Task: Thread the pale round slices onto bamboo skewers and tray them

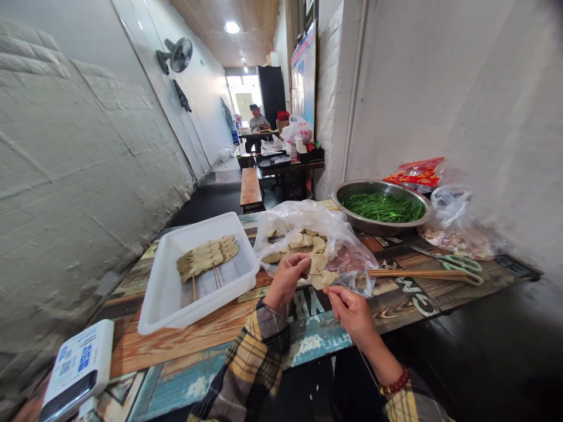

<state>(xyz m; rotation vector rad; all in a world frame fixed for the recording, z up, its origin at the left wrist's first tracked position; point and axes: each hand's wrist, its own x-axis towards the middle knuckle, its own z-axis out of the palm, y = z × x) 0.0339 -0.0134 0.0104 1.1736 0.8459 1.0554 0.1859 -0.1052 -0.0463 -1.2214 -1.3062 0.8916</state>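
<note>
My left hand (pixel 288 278) is closed in a pinch on a beige round slice (pixel 324 278) at the mouth of a clear plastic bag (pixel 308 234) full of such slices. My right hand (pixel 349 310) is closed on a thin bamboo skewer (pixel 365 360) that runs down past my wrist, its tip at the slices. A white plastic tray (pixel 165 293) to the left holds several filled skewers (pixel 206 257).
A steel bowl of green chives (pixel 382 206) stands behind the bag. A bundle of bare skewers (pixel 413 273) and green-handled scissors (pixel 460 265) lie to the right. A white device (pixel 79 366) sits at the near left. A person sits at a far table (pixel 257 120).
</note>
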